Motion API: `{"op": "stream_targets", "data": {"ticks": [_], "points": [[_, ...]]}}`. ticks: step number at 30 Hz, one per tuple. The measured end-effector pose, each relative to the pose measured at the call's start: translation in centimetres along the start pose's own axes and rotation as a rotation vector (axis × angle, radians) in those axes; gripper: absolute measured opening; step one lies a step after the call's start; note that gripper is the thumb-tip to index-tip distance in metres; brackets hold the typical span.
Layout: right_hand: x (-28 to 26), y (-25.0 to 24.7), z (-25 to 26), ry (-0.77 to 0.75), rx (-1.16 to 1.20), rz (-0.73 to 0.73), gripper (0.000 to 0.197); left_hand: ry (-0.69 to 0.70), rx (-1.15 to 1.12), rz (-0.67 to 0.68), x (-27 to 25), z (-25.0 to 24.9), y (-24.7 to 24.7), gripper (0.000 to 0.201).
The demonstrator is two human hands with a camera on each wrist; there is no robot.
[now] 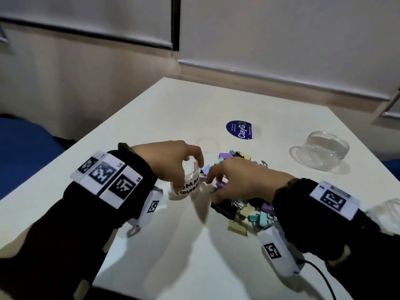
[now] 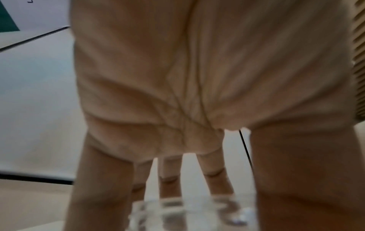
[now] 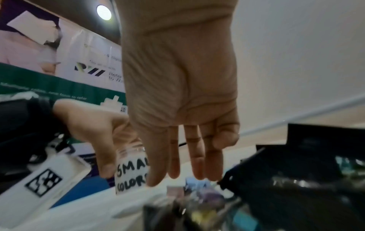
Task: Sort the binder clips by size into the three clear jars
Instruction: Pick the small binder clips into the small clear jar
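Observation:
My left hand (image 1: 190, 167) grips the rim of a small clear jar (image 1: 187, 184) from above; its white label reads "SMALL COLORS". In the left wrist view the fingers (image 2: 215, 176) reach down around the jar's mouth (image 2: 189, 214). A pile of pastel and black binder clips (image 1: 242, 204) lies just right of the jar. My right hand (image 1: 213, 184) hovers over the pile's left edge, fingers (image 3: 197, 164) straight and pointing down, holding nothing. The right wrist view shows the jar (image 3: 132, 173) beside these fingers and the clips (image 3: 199, 195) under them.
A wider clear jar (image 1: 320, 150) stands at the far right of the white table (image 1: 173, 245). Another clear jar (image 1: 387, 210) shows at the right edge. A clear lid (image 1: 208, 145) and a blue round sticker (image 1: 239, 129) lie beyond the pile.

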State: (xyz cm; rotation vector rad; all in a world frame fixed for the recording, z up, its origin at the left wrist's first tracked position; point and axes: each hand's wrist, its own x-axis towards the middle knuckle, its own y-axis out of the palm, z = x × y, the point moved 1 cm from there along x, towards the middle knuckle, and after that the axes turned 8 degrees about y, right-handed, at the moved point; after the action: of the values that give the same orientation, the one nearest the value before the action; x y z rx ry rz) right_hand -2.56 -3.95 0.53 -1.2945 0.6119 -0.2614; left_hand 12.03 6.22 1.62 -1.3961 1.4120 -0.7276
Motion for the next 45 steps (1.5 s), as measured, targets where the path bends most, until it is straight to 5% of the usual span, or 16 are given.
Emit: {"op": "stream_targets", "data": {"ticks": [3,8,17,29,32,36,41,45], "points": [[-0.7,1.1,0.2,0.018,-0.106,-0.048,0.044,0.016,0.020,0.000,-0.8,-1.4,0.9,0.055],[-2.1,2.2,0.7,-0.038,-0.106,-0.085,0.028,0.024,-0.022,-0.003,-0.7,-2.2,1.7,0.041],[-2.1,-0.4,-3.1,0.063,0.263,-0.230,0.029,-0.053,0.017,-0.034,0.3,-2.2,2.6,0.072],[-0.1,1.6,-1.8,-0.061,-0.003,-0.106,0.039,-0.119,0.001,-0.015,1.5,-2.9,1.6,0.081],[0.1,1.6,-1.7,-0.073,0.000,-0.082,0.026,-0.129,-0.040,-0.035,1.4,-2.7,1.9,0.081],[0.3,0.8,-2.8,-0.015,0.035,-0.184,0.018,-0.113,-0.165,-0.054,1.3,-2.1,2.3,0.079],[0.6,0.5,-3.3,0.038,-0.074,-0.312,0.035,-0.068,-0.308,-0.025,1.0,-1.0,2.6,0.074],[-0.5,0.9,-1.1,-0.076,-0.033,-0.178,0.021,-0.064,-0.337,0.000,1.2,-0.9,2.6,0.072]]}}
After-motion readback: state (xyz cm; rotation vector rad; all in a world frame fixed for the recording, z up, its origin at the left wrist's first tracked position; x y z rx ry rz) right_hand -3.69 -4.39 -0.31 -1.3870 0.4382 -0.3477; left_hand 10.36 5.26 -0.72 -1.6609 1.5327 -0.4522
